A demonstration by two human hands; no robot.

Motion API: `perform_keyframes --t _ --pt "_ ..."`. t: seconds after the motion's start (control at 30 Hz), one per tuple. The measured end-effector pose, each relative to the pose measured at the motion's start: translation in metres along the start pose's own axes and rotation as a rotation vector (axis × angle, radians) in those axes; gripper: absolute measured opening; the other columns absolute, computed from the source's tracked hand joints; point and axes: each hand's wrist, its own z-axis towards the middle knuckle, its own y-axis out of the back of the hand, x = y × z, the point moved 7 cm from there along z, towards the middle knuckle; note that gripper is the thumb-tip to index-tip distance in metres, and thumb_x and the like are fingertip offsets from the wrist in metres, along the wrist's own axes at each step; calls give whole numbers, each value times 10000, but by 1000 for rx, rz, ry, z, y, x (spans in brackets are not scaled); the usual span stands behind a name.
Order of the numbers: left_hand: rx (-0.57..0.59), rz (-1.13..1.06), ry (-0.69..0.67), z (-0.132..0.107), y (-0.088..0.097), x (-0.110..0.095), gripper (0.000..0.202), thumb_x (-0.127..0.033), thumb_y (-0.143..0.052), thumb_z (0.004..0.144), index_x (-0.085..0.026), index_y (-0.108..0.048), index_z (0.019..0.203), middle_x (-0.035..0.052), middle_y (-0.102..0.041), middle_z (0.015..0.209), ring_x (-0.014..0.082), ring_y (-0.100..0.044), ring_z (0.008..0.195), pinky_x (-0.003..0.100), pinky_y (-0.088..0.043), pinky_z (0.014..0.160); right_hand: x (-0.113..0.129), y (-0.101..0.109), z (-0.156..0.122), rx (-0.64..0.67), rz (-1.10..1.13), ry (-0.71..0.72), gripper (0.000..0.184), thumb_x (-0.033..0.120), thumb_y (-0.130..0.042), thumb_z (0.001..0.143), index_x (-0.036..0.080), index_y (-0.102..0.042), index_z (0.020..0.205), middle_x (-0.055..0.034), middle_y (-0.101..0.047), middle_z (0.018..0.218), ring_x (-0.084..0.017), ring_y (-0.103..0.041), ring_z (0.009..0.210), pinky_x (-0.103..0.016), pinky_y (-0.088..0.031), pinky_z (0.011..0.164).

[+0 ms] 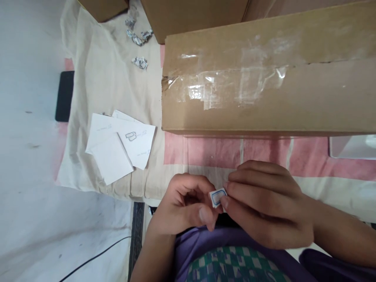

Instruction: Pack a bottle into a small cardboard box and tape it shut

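Observation:
Both my hands meet low in the middle of the head view, over my lap. Between them is a small white sticker label with a blue border. My left hand is curled, its thumb pressed to the label's lower left. My right hand pinches the label's right edge with its fingertips. A loose pile of white backing sheets lies on a cream cloth to the left of my hands.
A large cardboard box sealed with clear tape lies across the right, more boxes behind it. Crumpled paper scraps sit on the cloth at the top. A black phone lies at the cloth's left edge. A black cable crosses the floor.

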Motion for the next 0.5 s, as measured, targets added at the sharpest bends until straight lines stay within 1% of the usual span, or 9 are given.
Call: perform_keyframes --t 0.1,0.2,0.27,0.33,0.4,0.47,0.5 --pt "10 -19 -21 -1 -1 0 225 -384 -756 896 -165 -706 916 29 -670 650 71 -552 441 172 -411 443 1 -5 -3 -21 -8 26 179 159 -655 962 239 -689 806 -10 -714 857 -165 -698 754 -340 -639 723" --pt "51 -52 -39 -1 -3 -1 152 -333 -722 928 -183 -708 956 18 -680 678 67 -569 454 163 -412 453 3 -8 -7 -130 -33 57 218 179 -644 978 255 -668 775 -5 -692 853 -159 -672 718 -343 -618 685" --pt "65 -58 -43 0 -3 -1 149 -328 -720 928 -182 -703 956 13 -674 668 68 -564 440 164 -410 446 3 -5 -9 -214 -29 60 232 165 -634 975 246 -660 759 -11 -678 854 -163 -668 708 -350 -613 656" --pt "62 -49 -30 1 -3 1 192 -356 -734 914 -168 -697 925 12 -657 635 74 -546 412 174 -407 436 2 -5 -7 -168 -6 37 232 145 -633 968 240 -662 758 -11 -681 856 -164 -680 724 -345 -621 653" --pt "44 -55 -14 2 -3 3 243 -394 -759 890 -161 -690 886 4 -629 595 74 -521 390 182 -402 432 1 -5 -3 -55 15 10 219 151 -645 969 242 -664 770 -4 -694 849 -162 -693 746 -334 -633 679" --pt "38 -80 -13 3 -4 4 233 -386 -772 881 -167 -692 876 -7 -613 588 68 -510 393 181 -406 443 1 -5 0 37 28 -4 204 165 -659 972 247 -663 785 2 -711 853 -158 -699 763 -326 -639 717" --pt "45 -93 -22 3 -5 4 205 -363 -772 884 -172 -698 885 -9 -613 597 65 -512 403 179 -411 451 1 -3 1 45 33 -8 206 163 -656 974 247 -661 786 2 -717 856 -156 -698 767 -324 -638 730"
